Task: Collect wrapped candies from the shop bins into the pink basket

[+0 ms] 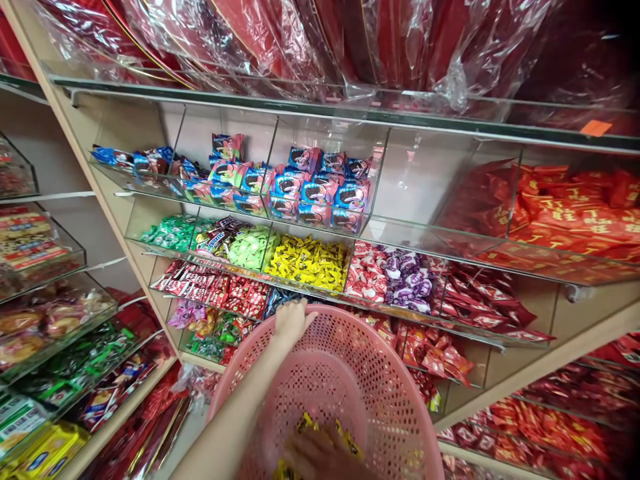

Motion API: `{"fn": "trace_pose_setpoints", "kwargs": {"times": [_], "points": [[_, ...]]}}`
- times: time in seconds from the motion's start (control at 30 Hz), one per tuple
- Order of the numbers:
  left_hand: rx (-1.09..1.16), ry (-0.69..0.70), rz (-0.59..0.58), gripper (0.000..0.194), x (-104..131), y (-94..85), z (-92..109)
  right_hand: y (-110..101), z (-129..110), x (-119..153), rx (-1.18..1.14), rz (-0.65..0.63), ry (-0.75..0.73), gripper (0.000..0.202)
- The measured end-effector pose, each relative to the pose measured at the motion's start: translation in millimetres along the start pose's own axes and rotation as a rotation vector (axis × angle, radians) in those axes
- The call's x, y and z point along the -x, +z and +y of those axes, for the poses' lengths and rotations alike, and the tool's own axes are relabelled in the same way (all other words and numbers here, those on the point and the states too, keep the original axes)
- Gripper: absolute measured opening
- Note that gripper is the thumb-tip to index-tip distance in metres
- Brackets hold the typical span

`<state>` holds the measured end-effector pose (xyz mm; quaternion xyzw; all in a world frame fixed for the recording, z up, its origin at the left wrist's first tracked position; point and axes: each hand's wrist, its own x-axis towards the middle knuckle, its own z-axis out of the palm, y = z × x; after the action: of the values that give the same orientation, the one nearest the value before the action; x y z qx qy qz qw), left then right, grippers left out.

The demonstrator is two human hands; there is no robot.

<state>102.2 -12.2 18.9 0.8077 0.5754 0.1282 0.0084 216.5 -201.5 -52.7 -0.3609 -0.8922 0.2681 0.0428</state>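
Observation:
A pink perforated plastic basket (387, 383) is tilted toward me in front of the shelves. Its far rim is gripped by my left hand (290, 324), with the fingers hooked over the edge and the thumb lying along it. Down inside the basket, my right hand (320, 453) is smeared by motion over some yellow-wrapped candies (307, 422). Its fingers are too blurred to tell whether they close on any of them. Beyond the rim, a similar heap of yellow-wrapped candies (310, 262) fills one shelf compartment.
Clear dividers part the shelves. Blue-and-pink snack packs (317, 190) stand above; green candies (250, 247) and purple-wrapped candies (407, 277) flank the yellow heap. Red packets (575, 207) fill the right side. A glass shelf edge (320, 110) runs across, under plastic-wrapped red goods (300, 40).

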Motion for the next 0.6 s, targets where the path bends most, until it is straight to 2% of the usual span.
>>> {"fn": "trace_pose_setpoints", "kwargs": {"times": [0.13,0.2,0.27,0.33,0.47,0.6], "points": [[0.000,0.023,0.015,0.056,0.5,0.4,2.0,-38.2,11.1,-16.1,-0.102,-0.108,0.100,0.068],[0.001,0.019,0.007,0.055,0.8,0.5,1.6,-44.5,15.4,-22.8,-0.117,-0.167,0.128,0.070],[-0.004,0.004,-0.002,0.054,1.4,0.2,0.0,-38.3,19.3,-27.5,-0.129,-0.226,0.109,0.072],[-0.008,-0.011,-0.005,0.054,2.4,-0.3,-2.4,-23.3,22.2,-28.8,-0.144,-0.246,0.062,0.074],[0.001,-0.018,-0.011,0.052,4.6,-1.8,-5.5,3.3,22.7,-23.2,-0.178,-0.206,-0.060,0.074],[0.021,-0.029,-0.030,0.050,5.4,-3.9,-2.3,-1.1,13.8,-23.8,-0.170,-0.178,-0.081,0.068]]}}
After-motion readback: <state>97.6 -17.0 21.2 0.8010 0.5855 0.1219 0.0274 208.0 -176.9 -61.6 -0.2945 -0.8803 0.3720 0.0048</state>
